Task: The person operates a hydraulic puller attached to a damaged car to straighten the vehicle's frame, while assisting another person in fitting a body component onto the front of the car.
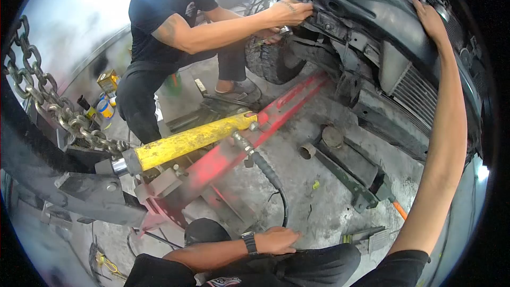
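Note:
My left hand [279, 240], with a dark watch on its wrist, rests on my leg with its fingers loosely stretched and holding nothing. My right arm reaches up to the vehicle's front end, where my right hand [431, 21] grips the edge of a curved black crossmember [382, 13]; some of its fingers are hidden. Beneath that lies a finned radiator [417, 93]. Across from me a crouching co-worker has one hand [292, 11] on the crossmember's far end, while their other hand [271, 34] is lower, near a small metal part [286, 31].
A yellow hydraulic cylinder [191, 141] and a red steel beam [223, 159] cross the floor, with a black hose [265, 170] attached. Heavy chain [48, 85] hangs at left. A floor jack [345, 167] stands under the front end. A treaded tyre [271, 61] is beside the co-worker.

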`<control>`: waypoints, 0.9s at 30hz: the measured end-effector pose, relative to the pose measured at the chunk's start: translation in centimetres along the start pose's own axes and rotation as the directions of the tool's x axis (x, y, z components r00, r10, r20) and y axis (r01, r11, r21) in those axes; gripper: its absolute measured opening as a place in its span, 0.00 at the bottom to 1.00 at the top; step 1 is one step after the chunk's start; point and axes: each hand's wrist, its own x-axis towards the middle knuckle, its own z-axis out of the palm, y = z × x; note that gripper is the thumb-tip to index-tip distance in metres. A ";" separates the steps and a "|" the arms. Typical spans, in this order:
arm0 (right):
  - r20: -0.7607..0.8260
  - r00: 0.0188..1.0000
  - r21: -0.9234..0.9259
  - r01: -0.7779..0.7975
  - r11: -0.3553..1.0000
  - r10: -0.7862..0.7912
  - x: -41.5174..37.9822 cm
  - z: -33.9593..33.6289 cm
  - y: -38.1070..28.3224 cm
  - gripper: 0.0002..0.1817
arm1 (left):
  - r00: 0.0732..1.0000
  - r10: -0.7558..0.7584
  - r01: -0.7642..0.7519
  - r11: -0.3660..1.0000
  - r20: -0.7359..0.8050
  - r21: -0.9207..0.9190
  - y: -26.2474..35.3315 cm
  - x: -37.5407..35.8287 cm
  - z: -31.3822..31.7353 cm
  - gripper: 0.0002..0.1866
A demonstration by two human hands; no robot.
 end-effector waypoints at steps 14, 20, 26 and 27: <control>0.004 0.998 -0.048 0.065 0.997 -0.065 -0.1 -0.3 0.0 0.24 | 0.998 -0.036 0.033 0.998 0.059 0.058 -0.1 0.3 0.5 0.29; 0.091 0.990 0.080 -0.111 0.991 0.103 0.4 -0.8 -0.6 0.29 | 0.996 -0.055 0.053 0.998 0.071 0.034 0.3 0.2 0.0 0.28; 0.029 0.999 0.004 -0.041 0.999 0.041 -0.2 -1.2 -1.7 0.29 | 0.986 -0.102 0.096 0.994 0.133 0.050 0.9 0.2 -0.7 0.28; 0.036 0.996 -0.019 -0.086 0.996 0.086 -0.1 -1.0 -1.6 0.29 | 0.987 -0.103 0.097 0.994 0.120 0.051 1.0 0.1 -0.7 0.28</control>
